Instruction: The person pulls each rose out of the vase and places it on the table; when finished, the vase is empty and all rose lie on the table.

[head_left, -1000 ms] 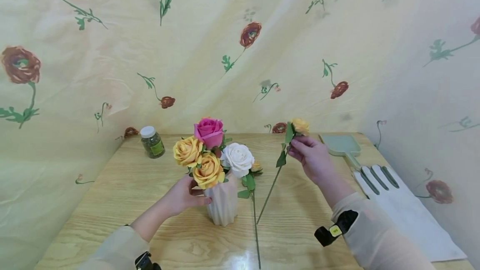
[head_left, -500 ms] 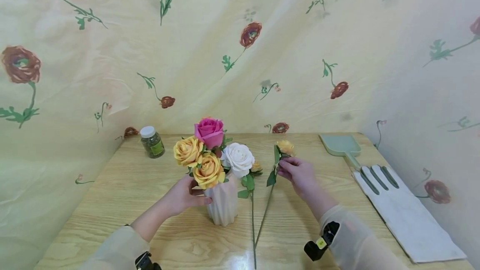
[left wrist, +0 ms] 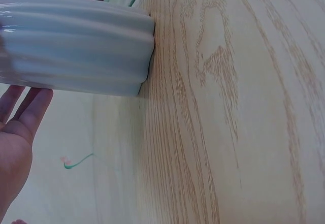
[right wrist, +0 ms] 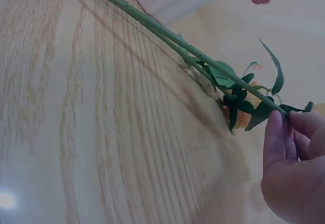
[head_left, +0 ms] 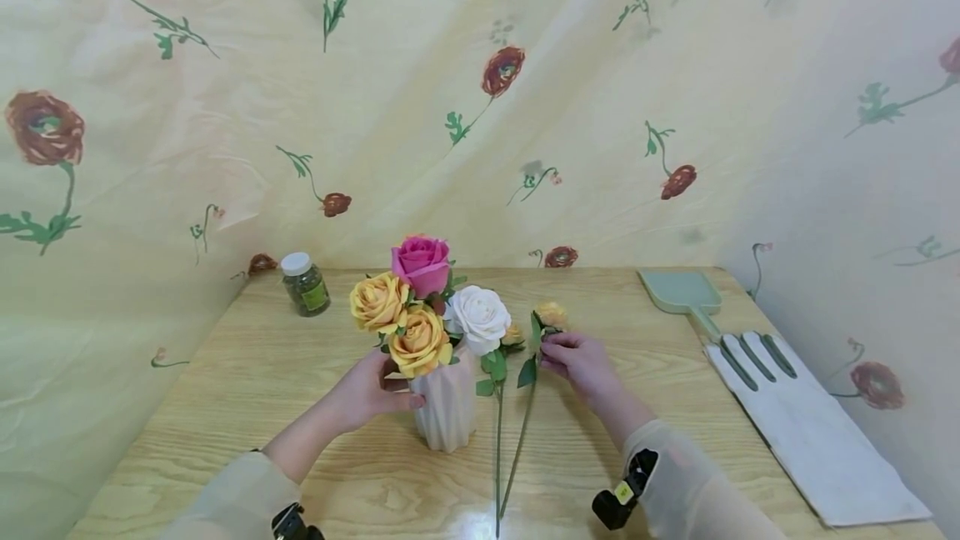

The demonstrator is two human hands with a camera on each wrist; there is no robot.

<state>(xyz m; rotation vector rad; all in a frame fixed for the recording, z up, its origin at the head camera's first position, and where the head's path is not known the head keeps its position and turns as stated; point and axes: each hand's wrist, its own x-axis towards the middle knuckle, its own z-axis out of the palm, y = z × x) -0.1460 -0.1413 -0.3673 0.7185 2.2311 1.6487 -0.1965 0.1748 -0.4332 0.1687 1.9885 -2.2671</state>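
A white ribbed vase (head_left: 447,415) stands upright on the table, holding a pink rose (head_left: 422,265), a white rose (head_left: 478,319) and yellow roses (head_left: 420,342). My left hand (head_left: 366,394) grips its left side, thumb in front; in the left wrist view, fingers (left wrist: 38,107) touch the vase wall. To the right, my right hand (head_left: 588,367) pinches the stem of a yellow rose (head_left: 552,314) just below the bloom. Another yellow rose (head_left: 513,334) lies beside the vase. Their two green stems (right wrist: 152,26) run close together toward the table's near edge.
At the back left stands a jar with a white lid (head_left: 305,286). A pale green dustpan (head_left: 681,290) lies at the back right, and white gloves (head_left: 817,432) lie flat along the right edge. Flower-printed cloth (head_left: 420,90) hangs behind the table.
My right hand has moved left and nearer with the yellow rose, lowering it to beside the other loose one. The left hand and vase have stayed in place.
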